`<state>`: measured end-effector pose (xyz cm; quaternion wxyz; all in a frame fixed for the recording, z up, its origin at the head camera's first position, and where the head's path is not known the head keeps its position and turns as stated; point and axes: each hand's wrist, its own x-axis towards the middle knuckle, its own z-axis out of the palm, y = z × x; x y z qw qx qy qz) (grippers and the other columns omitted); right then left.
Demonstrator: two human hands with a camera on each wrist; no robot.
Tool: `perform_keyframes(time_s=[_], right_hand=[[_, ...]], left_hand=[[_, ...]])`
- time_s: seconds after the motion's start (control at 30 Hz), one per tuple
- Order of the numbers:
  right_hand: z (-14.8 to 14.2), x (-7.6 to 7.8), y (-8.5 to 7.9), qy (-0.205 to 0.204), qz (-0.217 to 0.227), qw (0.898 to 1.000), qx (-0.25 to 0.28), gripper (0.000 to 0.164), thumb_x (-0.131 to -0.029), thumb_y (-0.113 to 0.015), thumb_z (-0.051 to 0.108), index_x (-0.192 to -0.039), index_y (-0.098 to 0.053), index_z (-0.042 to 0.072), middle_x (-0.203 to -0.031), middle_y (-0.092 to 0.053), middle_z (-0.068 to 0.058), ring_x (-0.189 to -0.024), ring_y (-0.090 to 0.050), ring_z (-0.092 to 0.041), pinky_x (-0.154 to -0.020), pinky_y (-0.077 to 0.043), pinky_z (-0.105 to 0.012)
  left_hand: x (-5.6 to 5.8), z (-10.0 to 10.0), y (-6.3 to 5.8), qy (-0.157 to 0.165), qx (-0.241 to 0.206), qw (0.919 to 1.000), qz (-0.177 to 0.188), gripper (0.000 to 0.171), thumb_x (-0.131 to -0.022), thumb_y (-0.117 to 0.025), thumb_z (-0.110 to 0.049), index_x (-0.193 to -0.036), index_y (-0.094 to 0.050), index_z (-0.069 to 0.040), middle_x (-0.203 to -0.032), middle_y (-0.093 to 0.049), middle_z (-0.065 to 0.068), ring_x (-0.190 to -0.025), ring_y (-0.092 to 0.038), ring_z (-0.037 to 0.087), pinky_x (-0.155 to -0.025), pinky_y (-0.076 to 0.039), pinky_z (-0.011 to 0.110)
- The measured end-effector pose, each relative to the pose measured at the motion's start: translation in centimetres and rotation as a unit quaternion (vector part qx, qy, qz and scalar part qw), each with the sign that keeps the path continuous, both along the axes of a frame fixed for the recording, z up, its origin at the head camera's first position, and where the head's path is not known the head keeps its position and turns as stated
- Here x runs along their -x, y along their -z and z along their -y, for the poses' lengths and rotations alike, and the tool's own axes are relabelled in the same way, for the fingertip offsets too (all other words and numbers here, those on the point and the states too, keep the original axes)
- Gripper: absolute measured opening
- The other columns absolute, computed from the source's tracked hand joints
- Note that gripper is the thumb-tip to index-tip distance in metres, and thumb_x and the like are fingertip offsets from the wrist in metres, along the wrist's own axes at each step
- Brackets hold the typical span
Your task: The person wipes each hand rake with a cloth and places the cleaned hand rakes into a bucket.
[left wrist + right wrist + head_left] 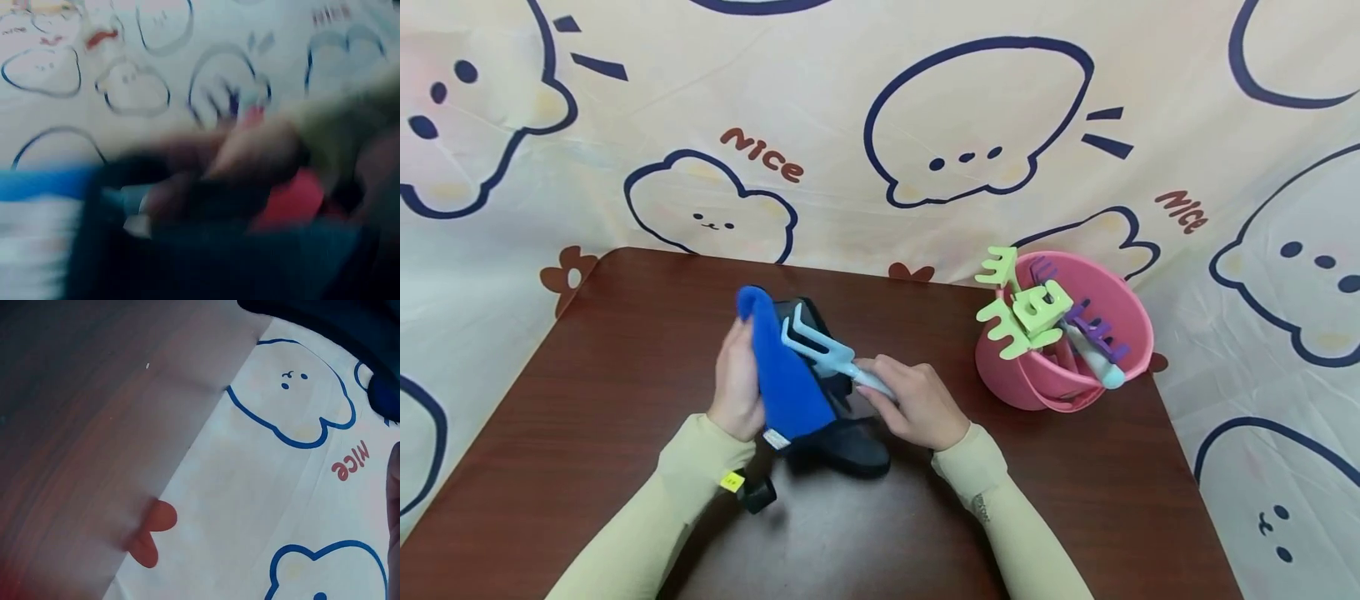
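Observation:
My left hand (pixel 739 383) holds a blue and black fabric piece (pixel 792 375), perhaps a pouch, by its left side. It stands tilted, with a small white label low on the blue face and a rounded black flap at the bottom. In my right hand (pixel 917 402) is the handle of a light blue toy garden fork (pixel 829 354). The fork's prongs point up and left and overlap the black part of the fabric. Motion blurs the left wrist view, where the right hand (pixel 250 153) shows behind the dark fabric (pixel 219 262).
A pink bucket (pixel 1007 379) stands at the right of the brown table (pixel 625 358). It holds green toy rakes (pixel 1037 312), purple rakes (pixel 1097 329) and a light-blue-ended handle (pixel 1105 367). A patterned cloth (pixel 827 100) hangs behind the table's back edge.

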<state>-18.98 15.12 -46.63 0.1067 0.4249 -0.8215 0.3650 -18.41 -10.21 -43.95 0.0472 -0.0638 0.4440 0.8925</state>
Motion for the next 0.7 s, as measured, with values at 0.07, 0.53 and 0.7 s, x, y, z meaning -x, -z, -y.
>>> perform_keyframes(time_s=[0.07,0.53,0.7], right_hand=[[0.0,0.0,0.2,0.014,0.0,1.0,0.013,0.034,-0.096,-0.073,0.009,-0.127,-0.061,0.005,-0.09,-0.065,-0.001,-0.058,-0.051,-0.001,-0.054,-0.044,-0.011],[1.7,-1.7,0.7,0.111,0.019,0.993,0.023,0.03,-0.097,-0.066,0.005,-0.126,-0.059,0.002,-0.111,-0.072,-0.014,-0.08,-0.071,-0.02,-0.078,-0.063,-0.037],[2.4,-1.9,0.7,0.087,0.003,0.996,0.009,0.031,-0.097,-0.064,0.005,-0.128,-0.059,0.0,-0.111,-0.071,-0.015,-0.077,-0.071,-0.019,-0.078,-0.062,-0.032]], left_hand=[[0.7,0.6,0.1,-0.022,-0.025,0.9994,-0.01,0.025,-0.107,-0.05,-0.048,-0.1,-0.058,-0.025,-0.073,-0.052,-0.01,-0.065,-0.05,0.004,-0.063,-0.041,0.018],[-1.3,-4.5,1.8,0.063,0.133,0.9841,-0.099,0.015,-0.106,-0.056,-0.007,-0.121,-0.055,-0.009,-0.113,-0.068,-0.006,-0.109,-0.059,0.013,-0.096,-0.051,0.025],[-1.6,-4.8,1.7,-0.052,0.155,0.9813,-0.101,0.004,-0.101,-0.063,-0.003,-0.105,-0.062,-0.005,-0.097,-0.071,-0.004,-0.096,-0.062,0.016,-0.087,-0.055,0.028]])
